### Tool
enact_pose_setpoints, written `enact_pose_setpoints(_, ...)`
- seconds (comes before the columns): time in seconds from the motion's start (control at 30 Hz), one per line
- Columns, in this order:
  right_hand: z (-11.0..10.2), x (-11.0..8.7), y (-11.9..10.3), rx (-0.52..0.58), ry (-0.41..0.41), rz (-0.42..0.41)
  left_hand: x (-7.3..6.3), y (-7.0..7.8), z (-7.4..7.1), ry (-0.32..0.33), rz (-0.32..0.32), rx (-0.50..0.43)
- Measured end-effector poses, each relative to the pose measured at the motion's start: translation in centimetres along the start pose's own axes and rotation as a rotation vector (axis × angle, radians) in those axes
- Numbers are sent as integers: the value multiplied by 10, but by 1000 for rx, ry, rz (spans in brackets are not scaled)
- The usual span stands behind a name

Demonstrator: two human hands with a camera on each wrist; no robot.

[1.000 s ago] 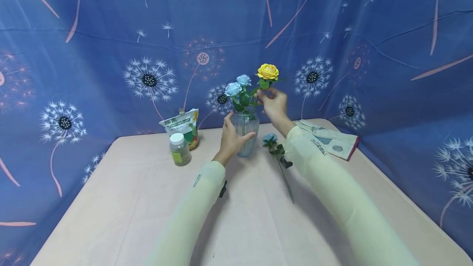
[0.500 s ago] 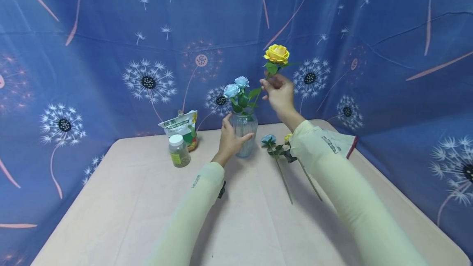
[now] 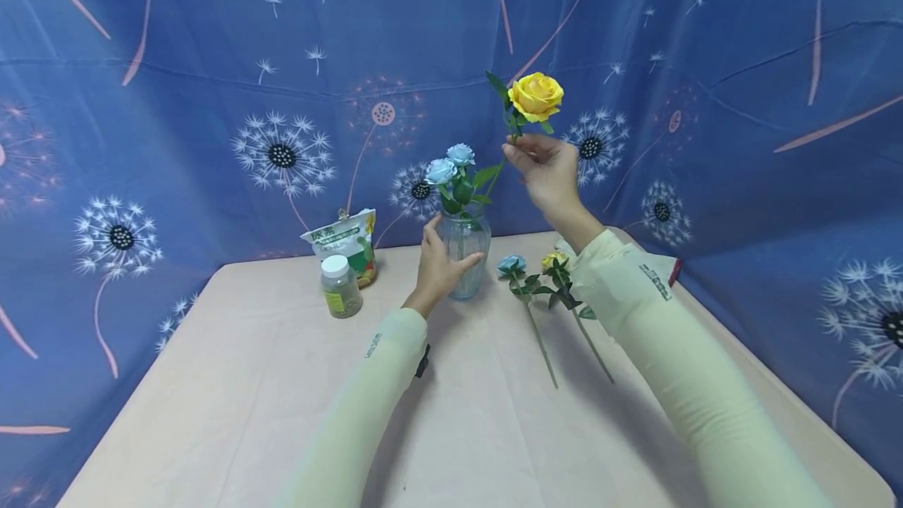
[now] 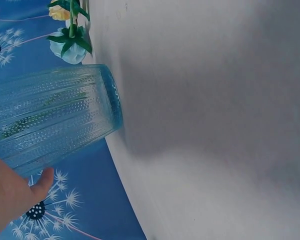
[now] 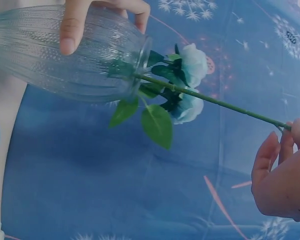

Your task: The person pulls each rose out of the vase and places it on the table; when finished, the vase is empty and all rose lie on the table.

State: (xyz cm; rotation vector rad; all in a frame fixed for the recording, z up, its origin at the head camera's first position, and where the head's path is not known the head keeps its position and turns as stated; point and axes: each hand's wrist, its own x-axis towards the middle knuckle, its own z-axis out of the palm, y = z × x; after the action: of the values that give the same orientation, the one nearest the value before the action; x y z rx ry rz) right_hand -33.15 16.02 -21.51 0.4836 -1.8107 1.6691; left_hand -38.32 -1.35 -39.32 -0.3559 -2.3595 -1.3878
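My left hand (image 3: 439, 269) holds the clear ribbed glass vase (image 3: 474, 245) upright on the table, thumb across its front. Two light-blue roses (image 3: 441, 172) with green leaves stand in the vase. Above and right of it, my right hand (image 3: 553, 175) pinches a yellow rose (image 3: 536, 97) just below the bloom. In the right wrist view its long green stem (image 5: 215, 101) slants from the fingertips to the vase's mouth; whether the tip is far inside cannot be told. Right of the vase, a blue rose (image 3: 511, 263) and another yellow rose (image 3: 555, 259) lie on the table.
A bottle (image 3: 341, 288) with a white cap stands left of the vase, before a printed pouch (image 3: 346, 237). A whitish cloth item with a red edge (image 3: 675, 271) lies at the right, partly behind my right sleeve. A blue dandelion-print curtain (image 3: 282, 61) surrounds the table (image 3: 247, 398).
My right hand has risen and moved right with the yellow rose, whose bloom has turned. The yellow rose on the table has come into view. My left hand has stayed on the vase.
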Motion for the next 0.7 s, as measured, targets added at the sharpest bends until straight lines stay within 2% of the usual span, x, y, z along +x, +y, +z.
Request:
enact_pose_setpoints(0.27, -7, -2, -24, -29, -22, -121, 1, 2, -1, -5, 9, -3)
enact_pose_setpoints(0.53, -9, -12, -45, 45, 7, -259, 1, 2, -2, -14, 10, -3)
enact_pose_setpoints(0.6, -9, -18, -49, 74, 17, -279, 1, 1, -2, -17, 10, -4)
enact_pose_setpoints(0.7, -11, -27, -54, 115, 16, -267, 1, 1, -1, -15, 11, -4)
